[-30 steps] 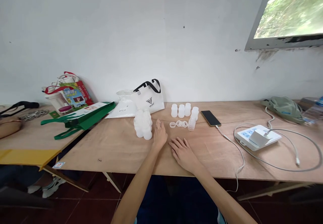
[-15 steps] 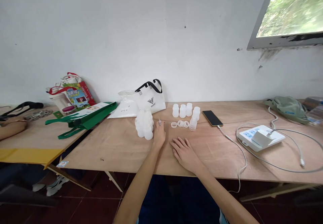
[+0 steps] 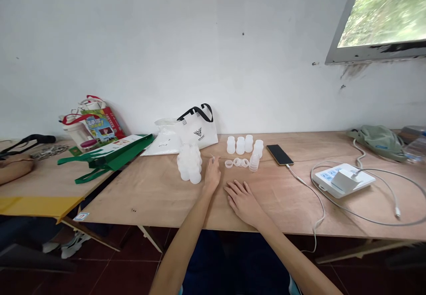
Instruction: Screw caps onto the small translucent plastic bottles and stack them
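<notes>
My left hand [image 3: 212, 174] is closed, pinching a small pale pointed piece [image 3: 213, 156] at its fingertips; its exact kind is too small to make out. Just left of it stands a cluster of white translucent plastic bottles [image 3: 189, 164]. My right hand [image 3: 244, 201] lies flat on the wooden table [image 3: 153, 202], fingers apart and holding nothing. Beyond it lie several clear plastic rings [image 3: 237, 162] and a stack of clear rings [image 3: 254, 162]. Several white translucent cups [image 3: 240, 145] stand in a row behind these.
A phone [image 3: 280, 155] on a cable and a white power strip [image 3: 344, 179] lie to the right, near a green cap [image 3: 377, 142]. A white bag [image 3: 198, 131] leans on the wall. At left are a green bag [image 3: 111, 157] and another person's arm [image 3: 16, 171].
My left hand has turned slightly and shifted a little right, and the small piece in its fingers now tilts to the left. My right hand stays in place.
</notes>
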`<state>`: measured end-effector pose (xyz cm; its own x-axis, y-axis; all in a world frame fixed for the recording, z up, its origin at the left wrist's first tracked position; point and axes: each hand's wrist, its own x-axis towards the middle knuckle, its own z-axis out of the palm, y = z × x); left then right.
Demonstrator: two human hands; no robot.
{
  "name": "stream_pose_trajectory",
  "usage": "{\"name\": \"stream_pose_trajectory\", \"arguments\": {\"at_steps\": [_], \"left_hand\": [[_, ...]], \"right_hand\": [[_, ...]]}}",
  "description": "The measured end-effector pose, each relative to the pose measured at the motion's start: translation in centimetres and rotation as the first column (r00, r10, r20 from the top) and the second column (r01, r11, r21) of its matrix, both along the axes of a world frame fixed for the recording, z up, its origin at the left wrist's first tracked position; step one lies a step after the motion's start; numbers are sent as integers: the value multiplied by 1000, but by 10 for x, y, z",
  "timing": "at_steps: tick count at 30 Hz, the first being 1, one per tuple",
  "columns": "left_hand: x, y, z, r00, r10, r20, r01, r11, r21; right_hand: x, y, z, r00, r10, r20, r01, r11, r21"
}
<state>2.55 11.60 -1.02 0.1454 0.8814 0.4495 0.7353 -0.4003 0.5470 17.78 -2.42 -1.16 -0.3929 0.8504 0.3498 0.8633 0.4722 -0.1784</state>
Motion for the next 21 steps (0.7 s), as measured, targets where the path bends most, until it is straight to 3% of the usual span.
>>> {"name": "stream_pose_trajectory", "arguments": {"at_steps": [21], "left_hand": [[-5, -2, 8, 991, -17, 131, 6, 997, 83]], "right_hand": [[1, 1, -2, 1000, 0, 13, 0, 1000, 8]]}}
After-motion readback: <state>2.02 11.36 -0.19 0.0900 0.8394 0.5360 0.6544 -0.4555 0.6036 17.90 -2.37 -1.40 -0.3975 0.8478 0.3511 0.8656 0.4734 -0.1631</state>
